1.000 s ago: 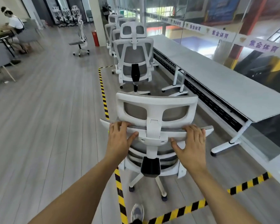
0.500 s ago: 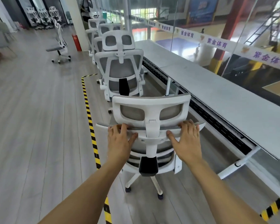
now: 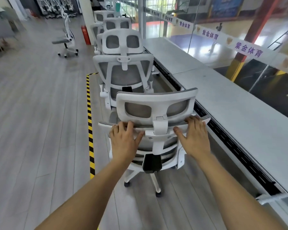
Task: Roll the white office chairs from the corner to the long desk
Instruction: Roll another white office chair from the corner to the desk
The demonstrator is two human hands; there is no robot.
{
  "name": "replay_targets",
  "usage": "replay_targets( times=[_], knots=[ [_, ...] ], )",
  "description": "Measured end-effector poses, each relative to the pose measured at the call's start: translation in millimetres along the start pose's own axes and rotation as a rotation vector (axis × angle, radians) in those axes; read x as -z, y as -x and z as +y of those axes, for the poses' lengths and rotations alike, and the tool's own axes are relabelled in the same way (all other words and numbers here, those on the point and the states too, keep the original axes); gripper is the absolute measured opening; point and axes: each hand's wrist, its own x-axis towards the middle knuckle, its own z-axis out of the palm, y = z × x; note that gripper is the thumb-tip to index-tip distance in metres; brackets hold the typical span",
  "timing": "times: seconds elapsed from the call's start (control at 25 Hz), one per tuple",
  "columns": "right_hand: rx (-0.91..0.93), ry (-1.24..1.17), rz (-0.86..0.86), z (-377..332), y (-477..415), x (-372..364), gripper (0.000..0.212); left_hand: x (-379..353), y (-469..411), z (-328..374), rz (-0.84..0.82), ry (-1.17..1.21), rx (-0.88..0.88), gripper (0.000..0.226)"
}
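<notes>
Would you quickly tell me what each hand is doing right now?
Left hand: closed, gripping the backrest top of the white office chair.
Right hand: closed, gripping the same backrest top.

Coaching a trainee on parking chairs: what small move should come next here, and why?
Probably one short, gentle push straight ahead, then stop. The left hand and right hand both grip the backrest top of the chair. The parked chair ahead looks very near, and the desk runs close along the right side.
</notes>
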Motion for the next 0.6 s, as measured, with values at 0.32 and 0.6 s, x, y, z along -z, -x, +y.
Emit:
replay_targets(
  times=[0.32, 0.6],
  knots=[
    [-0.129, -0.006, -0.052, 3.7, -53.4, -6.8, 0.080, -15.6, -32.4, 5.2, -0.063, 0.051, -0.164, 0.065],
    [-0.136, -0.129, 0.004, 6.0, -33.8, -9.3, 0.062, -2.3, -36.6, 18.1, -0.170, 0.088, -0.127, 0.056]
  ],
)
